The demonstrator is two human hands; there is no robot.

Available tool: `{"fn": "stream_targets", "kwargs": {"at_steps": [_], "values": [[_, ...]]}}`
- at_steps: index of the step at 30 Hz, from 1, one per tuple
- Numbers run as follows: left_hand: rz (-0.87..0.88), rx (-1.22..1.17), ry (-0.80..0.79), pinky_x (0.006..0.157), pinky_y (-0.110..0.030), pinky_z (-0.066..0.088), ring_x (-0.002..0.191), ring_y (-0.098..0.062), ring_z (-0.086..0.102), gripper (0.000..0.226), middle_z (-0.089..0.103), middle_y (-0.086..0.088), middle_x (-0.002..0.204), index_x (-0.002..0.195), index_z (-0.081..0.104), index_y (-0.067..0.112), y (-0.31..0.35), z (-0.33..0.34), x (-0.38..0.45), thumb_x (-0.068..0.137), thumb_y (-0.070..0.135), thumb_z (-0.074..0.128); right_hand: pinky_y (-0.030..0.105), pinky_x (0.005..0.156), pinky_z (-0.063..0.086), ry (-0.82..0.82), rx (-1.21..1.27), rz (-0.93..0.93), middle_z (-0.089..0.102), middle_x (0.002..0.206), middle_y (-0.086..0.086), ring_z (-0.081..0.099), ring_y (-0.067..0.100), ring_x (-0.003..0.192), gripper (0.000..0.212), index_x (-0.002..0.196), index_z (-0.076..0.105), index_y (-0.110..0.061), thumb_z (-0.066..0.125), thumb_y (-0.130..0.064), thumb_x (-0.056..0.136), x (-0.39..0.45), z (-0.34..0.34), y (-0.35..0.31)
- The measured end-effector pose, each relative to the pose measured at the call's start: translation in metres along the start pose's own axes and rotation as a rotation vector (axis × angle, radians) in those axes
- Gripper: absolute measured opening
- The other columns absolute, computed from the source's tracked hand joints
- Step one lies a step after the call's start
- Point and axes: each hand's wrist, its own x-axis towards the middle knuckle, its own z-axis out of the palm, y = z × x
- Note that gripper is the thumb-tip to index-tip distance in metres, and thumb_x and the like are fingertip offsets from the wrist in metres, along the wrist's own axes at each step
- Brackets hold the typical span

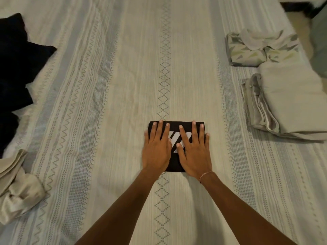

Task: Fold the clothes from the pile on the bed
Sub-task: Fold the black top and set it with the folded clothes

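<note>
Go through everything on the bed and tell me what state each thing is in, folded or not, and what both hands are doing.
Black garment: folded into a small rectangle, white stripes showing.
Left hand: flat, pressing it.
Right hand: flat, pressing it.
Patterned garment: folded, far right.
Beige stack: folded, right.
Dark clothes: unfolded heap, left.
Beige satin garment: crumpled, near left.
Bedspread: spread flat.

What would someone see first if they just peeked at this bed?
First, two hands, the left hand and right hand, pressing flat on a small folded black garment with white stripes in the middle of the patterned bedspread. Next, the dark pile of clothes at the left edge, and the neat folded stack on the right.
</note>
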Motion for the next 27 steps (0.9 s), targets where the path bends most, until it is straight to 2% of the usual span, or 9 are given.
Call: {"fn": "stream_targets", "kwargs": {"at_steps": [2, 5, 8, 11, 13, 16, 22, 25, 27], "values": [[-0.192, -0.024, 0.066, 0.118, -0.053, 0.031, 0.150, -0.032, 0.026, 0.055, 0.028, -0.011, 0.163, 0.156, 0.032, 0.017, 0.009, -0.011, -0.004, 0.105, 0.037, 0.040, 0.060, 0.123, 0.001, -0.006, 0.049, 0.010, -0.002, 0.169, 0.011, -0.012, 0.034, 0.154, 0.065, 0.161, 0.009, -0.031, 0.025, -0.052, 0.102, -0.005, -0.006, -0.002], [-0.600, -0.238, 0.080, 0.110, -0.041, 0.040, 0.135, -0.032, 0.043, 0.066, 0.043, -0.016, 0.149, 0.147, 0.037, 0.006, 0.016, -0.034, -0.007, 0.097, 0.044, 0.059, 0.054, 0.124, -0.002, 0.061, 0.136, 0.050, 0.004, 0.169, 0.011, -0.010, 0.031, 0.155, 0.068, 0.162, 0.014, -0.024, 0.029, -0.051, 0.102, -0.018, -0.014, -0.010], [-0.847, -0.479, -0.044, 0.093, -0.038, 0.051, 0.112, -0.030, 0.060, 0.057, 0.059, -0.017, 0.125, 0.127, 0.052, -0.001, -0.002, -0.047, 0.012, 0.094, 0.044, 0.066, 0.049, 0.123, 0.020, 0.157, 0.222, 0.057, 0.028, 0.163, 0.012, 0.017, 0.030, 0.153, 0.065, 0.153, 0.038, -0.013, 0.040, -0.049, 0.099, -0.024, -0.021, -0.030], [-0.969, -0.825, -0.159, 0.080, -0.040, 0.059, 0.096, -0.029, 0.068, 0.044, 0.069, -0.016, 0.109, 0.114, 0.061, -0.001, -0.024, -0.062, 0.032, 0.089, 0.032, 0.076, 0.040, 0.103, 0.049, 0.184, 0.282, 0.055, 0.049, 0.143, 0.009, 0.045, 0.026, 0.130, 0.062, 0.140, 0.052, -0.013, 0.055, -0.053, 0.092, -0.016, -0.028, -0.064], [-0.951, -0.985, -0.270, 0.063, -0.033, 0.057, 0.075, -0.023, 0.067, 0.023, 0.070, -0.016, 0.094, 0.095, 0.066, -0.001, -0.025, -0.073, 0.032, 0.089, 0.019, 0.076, 0.036, 0.091, 0.054, 0.065, 0.300, 0.088, 0.048, 0.137, 0.007, 0.048, 0.024, 0.122, 0.071, 0.143, 0.049, -0.013, 0.063, -0.057, 0.089, -0.008, -0.036, -0.086], [-0.827, -0.952, -0.287, 0.054, -0.029, 0.046, 0.060, -0.018, 0.057, 0.024, 0.065, -0.013, 0.075, 0.075, 0.062, 0.004, -0.022, -0.083, 0.028, 0.089, 0.017, 0.075, 0.033, 0.086, 0.050, -0.149, 0.189, 0.209, 0.043, 0.135, 0.008, 0.051, 0.026, 0.117, 0.079, 0.141, 0.045, -0.015, 0.064, -0.067, 0.084, 0.002, -0.041, -0.106], [-0.636, -0.913, -0.244, 0.055, -0.024, 0.048, 0.057, -0.016, 0.054, 0.024, 0.059, -0.012, 0.068, 0.076, 0.067, 0.000, -0.012, -0.098, 0.021, 0.089, 0.018, 0.074, 0.034, 0.079, 0.054, -0.088, 0.122, 0.306, 0.051, 0.126, 0.010, 0.060, 0.026, 0.105, 0.063, 0.133, 0.048, -0.013, 0.064, -0.055, 0.089, 0.004, -0.042, -0.126], [-0.557, -0.891, -0.195, 0.068, -0.026, 0.054, 0.069, -0.017, 0.062, 0.023, 0.069, -0.016, 0.077, 0.081, 0.072, -0.003, -0.007, -0.102, 0.019, 0.088, 0.018, 0.076, 0.036, 0.084, 0.058, -0.049, 0.231, 0.316, 0.055, 0.126, 0.012, 0.064, 0.026, 0.102, 0.050, 0.133, 0.052, -0.010, 0.067, -0.036, 0.094, 0.004, -0.041, -0.126], [-0.508, -0.916, -0.197, 0.071, -0.023, 0.054, 0.076, -0.018, 0.067, 0.021, 0.073, -0.013, 0.082, 0.082, 0.075, 0.001, -0.004, -0.112, 0.017, 0.087, 0.021, 0.077, 0.030, 0.083, 0.055, -0.025, 0.391, 0.323, 0.058, 0.121, 0.011, 0.064, 0.024, 0.099, 0.037, 0.128, 0.057, -0.010, 0.067, -0.025, 0.096, 0.004, -0.048, -0.122]]}}
